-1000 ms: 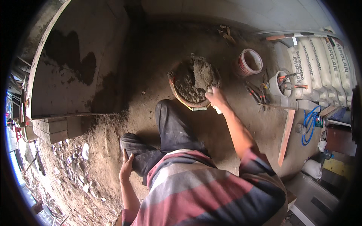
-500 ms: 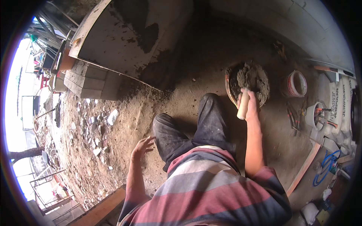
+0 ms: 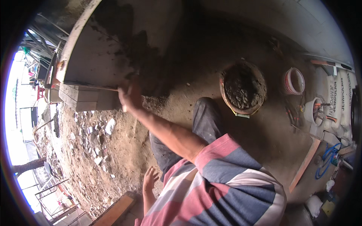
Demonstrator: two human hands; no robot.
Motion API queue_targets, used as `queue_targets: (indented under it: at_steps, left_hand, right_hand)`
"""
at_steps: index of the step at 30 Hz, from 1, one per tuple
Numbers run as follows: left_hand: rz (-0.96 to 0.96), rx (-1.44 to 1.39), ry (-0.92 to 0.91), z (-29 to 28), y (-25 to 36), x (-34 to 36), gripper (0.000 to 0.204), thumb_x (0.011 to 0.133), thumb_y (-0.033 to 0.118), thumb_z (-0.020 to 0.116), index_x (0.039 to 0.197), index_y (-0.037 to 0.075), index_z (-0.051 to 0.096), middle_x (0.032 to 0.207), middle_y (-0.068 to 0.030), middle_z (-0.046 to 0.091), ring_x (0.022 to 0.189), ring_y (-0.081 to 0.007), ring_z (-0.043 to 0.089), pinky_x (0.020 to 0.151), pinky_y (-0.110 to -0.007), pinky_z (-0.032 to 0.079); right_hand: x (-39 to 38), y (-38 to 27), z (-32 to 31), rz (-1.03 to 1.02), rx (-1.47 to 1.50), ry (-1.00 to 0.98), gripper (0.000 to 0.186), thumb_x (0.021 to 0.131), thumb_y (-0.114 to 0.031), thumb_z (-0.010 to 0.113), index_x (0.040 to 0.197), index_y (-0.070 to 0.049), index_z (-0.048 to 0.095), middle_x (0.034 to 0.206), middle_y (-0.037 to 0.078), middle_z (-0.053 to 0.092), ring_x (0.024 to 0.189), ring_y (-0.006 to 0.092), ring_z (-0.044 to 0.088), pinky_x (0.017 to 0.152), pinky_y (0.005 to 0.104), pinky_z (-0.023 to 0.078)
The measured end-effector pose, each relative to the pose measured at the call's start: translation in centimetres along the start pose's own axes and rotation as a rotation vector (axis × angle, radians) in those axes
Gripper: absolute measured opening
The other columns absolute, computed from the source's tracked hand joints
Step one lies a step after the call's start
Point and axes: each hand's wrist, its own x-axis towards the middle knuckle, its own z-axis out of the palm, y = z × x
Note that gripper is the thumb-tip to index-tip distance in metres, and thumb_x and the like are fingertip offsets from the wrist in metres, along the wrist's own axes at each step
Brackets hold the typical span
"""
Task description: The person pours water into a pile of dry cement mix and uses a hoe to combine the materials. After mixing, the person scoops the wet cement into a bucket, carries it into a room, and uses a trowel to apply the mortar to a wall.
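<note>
Some dark, wet-looking patches [image 3: 141, 43] cover part of the grey wall panel [image 3: 88, 58], leaving the rest bare, with plenty of mortar [image 3: 247, 98] in the round tub [image 3: 222, 90] beside the right knee [image 3: 205, 105], while the right hand [image 3: 130, 97] is at the panel's lower edge, its grip too blurred to tell, and the left hand [image 3: 150, 180] hangs loosely spread, apparently empty.

We find a bare earthen floor [image 3: 271, 139], brown and uneven, strewn with pale rubble [image 3: 98, 160] on the left. We note a pale grey wall [image 3: 320, 37] at the upper right, its lower part dim. We record strong daylight [image 3: 16, 122] from the left side, while the floor at upper middle lies in deep shadow.
</note>
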Motion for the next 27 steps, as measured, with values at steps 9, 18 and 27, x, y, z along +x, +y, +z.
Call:
queue_targets:
  at_steps: [9,18,27]
  left_hand:
    - [0.091,-0.067,-0.088,1.4,0.0,2.3,0.063,0.101,0.04,0.055,0.154,0.013,0.034,0.154,-0.0124,0.041,0.13,-0.0327,0.05,0.1,-0.046,0.043]
    - [0.028,-0.023,-0.076,3.1,-1.0,4.9,0.067,0.099,0.045,0.055,0.153,0.011,0.036,0.149,-0.0128,0.047,0.123,-0.0307,0.054,0.096,-0.042,0.046]
    - [0.069,-0.269,0.021,2.1,0.4,6.8,0.068,0.1,0.044,0.054,0.154,0.011,0.031,0.152,-0.0145,0.043,0.126,-0.035,0.051,0.101,-0.046,0.042]
  right_hand:
    - [11.7,-9.9,-34.2,0.094,-0.999,-0.37,0.047,0.094,-0.037,0.063,0.124,-0.001,0.061,0.097,0.011,0.071,0.079,0.0187,0.069,0.071,0.0349,0.056]
    - [21.6,-11.3,-46.2,-0.202,-2.447,-0.428,0.02,0.086,-0.016,0.06,0.094,-0.011,0.077,0.103,0.015,0.074,0.092,0.0262,0.073,0.068,0.0457,0.057]
    - [18.2,-14.3,-47.4,0.012,-2.065,-0.42,0.038,0.089,-0.03,0.059,0.11,-0.001,0.069,0.102,0.02,0.072,0.095,0.0285,0.072,0.079,0.0422,0.057]
